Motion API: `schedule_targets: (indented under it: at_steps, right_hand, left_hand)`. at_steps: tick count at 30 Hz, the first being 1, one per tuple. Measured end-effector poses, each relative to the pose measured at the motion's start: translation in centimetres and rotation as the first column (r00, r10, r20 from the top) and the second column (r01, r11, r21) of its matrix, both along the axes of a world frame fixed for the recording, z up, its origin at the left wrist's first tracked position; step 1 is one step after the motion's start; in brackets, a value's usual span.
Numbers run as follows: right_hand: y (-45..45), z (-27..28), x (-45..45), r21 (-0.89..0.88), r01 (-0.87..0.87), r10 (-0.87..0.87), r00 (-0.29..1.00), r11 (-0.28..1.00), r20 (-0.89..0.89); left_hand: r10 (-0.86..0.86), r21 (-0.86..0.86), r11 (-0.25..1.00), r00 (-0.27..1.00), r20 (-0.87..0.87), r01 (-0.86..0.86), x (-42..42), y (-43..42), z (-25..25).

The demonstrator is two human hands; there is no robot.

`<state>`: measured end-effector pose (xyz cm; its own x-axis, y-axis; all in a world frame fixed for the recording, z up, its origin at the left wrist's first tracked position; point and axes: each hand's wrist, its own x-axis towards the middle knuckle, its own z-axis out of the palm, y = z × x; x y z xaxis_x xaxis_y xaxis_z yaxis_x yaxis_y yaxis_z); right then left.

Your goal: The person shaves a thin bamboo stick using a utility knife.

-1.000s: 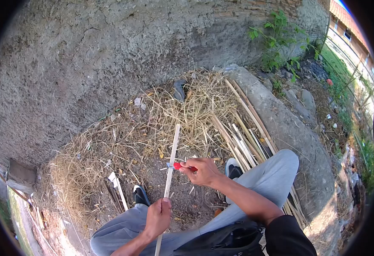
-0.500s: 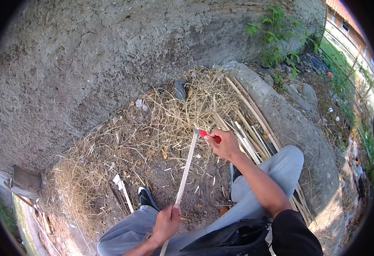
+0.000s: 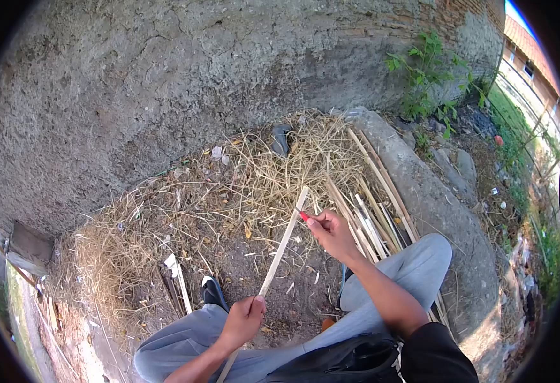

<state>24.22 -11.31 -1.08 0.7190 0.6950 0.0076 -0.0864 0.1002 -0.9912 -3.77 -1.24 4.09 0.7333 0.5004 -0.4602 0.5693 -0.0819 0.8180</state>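
Note:
My left hand (image 3: 243, 320) is closed round the lower part of a long, pale wooden strip (image 3: 281, 252), which slants up and away from my lap. In my right hand (image 3: 332, 235) is a small red-handled knife (image 3: 303, 216), gripped between thumb and fingers. Its short blade meets the strip a little below the far end, and most of the handle is hidden by my fingers. Under the strip's far end lies a heap of dry straw and shavings (image 3: 254, 172).
Several wooden strips (image 3: 372, 223) lie to the right, beside a long stone ledge (image 3: 439, 204). A rough wall (image 3: 184, 83) rises ahead. A dark shoe (image 3: 281, 139) lies in the straw. My bent legs frame the dirt floor, and a black bag (image 3: 344, 364) rests on my lap.
The knife has shifted from the strip's far tip to slightly lower down, with my right hand turned. The strip's far end now shows bare. My view has tilted up slightly.

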Motion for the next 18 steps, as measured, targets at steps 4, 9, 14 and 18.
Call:
schedule_targets:
  at_steps: [4, 9, 14, 18]
  right_hand:
    - [-0.4, 1.3, -3.2, -0.058, 0.036, 0.002, 0.835, 0.998, 0.55]
    - [-0.9, 2.7, -3.2, -0.11, 0.051, 0.053, 0.635, 0.993, 0.77]
    - [-1.6, 3.0, -2.7, -0.144, 0.1, 0.054, 0.605, 0.985, 0.794]
    - [-1.8, 2.2, -2.5, -0.135, 0.129, 0.039, 0.568, 0.982, 0.822]
  left_hand:
    - [-0.004, 0.057, 0.998, 1.0, 0.022, 0.002, 0.2, 0.2, -0.2]
    - [-0.016, 0.156, 0.988, 0.996, 0.089, 0.002, -0.1, -0.6, -0.3]
    - [-0.035, 0.253, 0.967, 0.997, 0.069, 0.017, 0.1, -0.9, 0.3]
    - [-0.071, 0.337, 0.94, 0.995, 0.067, 0.044, 0.1, -2.0, 1.5]
